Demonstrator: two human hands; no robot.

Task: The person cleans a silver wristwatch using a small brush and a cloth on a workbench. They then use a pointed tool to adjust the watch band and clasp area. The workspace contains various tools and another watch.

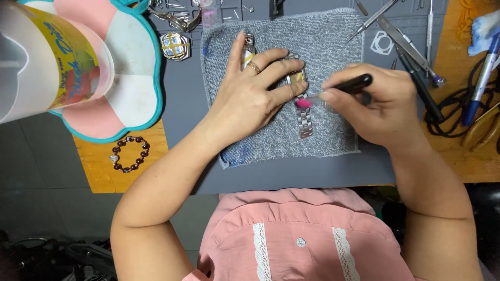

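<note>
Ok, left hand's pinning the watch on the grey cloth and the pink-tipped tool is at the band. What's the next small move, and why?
Probably a short stroke of the pink tip along the metal band. The left hand already steadies the watch on the grey cloth, and the right hand holds the tool with its tip at the links.

1. The light is even and fairly bright over the grey surface [182, 104], seemingly coming from above, with no harsh glare.
2. Shadows are soft: a faint one sits under the left hand [250, 99] on the grey towel [333, 36], another beneath the right hand [385, 104].
3. The plastic jug [47, 57] at the upper left looms large, slightly soft and bowed by the wide lens.
4. The floor [41, 156] along the bottom falls dim.
5. The pink brush tip [303, 103] looks a little smeared; the middle is otherwise sharp.
</note>
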